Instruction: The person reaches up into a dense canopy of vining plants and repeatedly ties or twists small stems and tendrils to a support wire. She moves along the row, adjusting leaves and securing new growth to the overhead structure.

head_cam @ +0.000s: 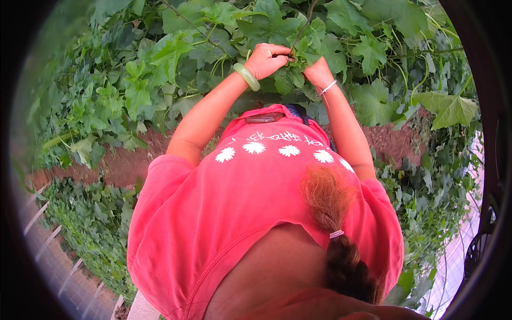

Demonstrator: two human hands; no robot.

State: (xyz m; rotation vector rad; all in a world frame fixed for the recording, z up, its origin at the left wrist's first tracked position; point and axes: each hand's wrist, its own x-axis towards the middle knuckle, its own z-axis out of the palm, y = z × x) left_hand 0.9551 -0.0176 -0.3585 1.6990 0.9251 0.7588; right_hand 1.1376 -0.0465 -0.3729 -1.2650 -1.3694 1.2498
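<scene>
My left hand (267, 61), with a pale green bangle (246, 76) at the wrist, has its thumb and fingers pinched together on a leafy vine shoot (295, 60). A thin brown strand (307, 23), string or dry stem, runs down to the same spot. Close by on the right is my right hand (319, 73), wearing a thin white bracelet (328, 87). Leaves of the shoot hide its fingers, so its grip cannot be seen. Broad lobed leaves (370, 54) surround both hands.
Dense vines (132, 92) spread across the row in front. Reddish-brown soil (130, 162) shows beneath them. More foliage (92, 224) grows behind, near pale slats (48, 242) at lower left. Wire mesh (454, 264) stands at lower right. A phone-like dark object (264, 117) rests at my waist.
</scene>
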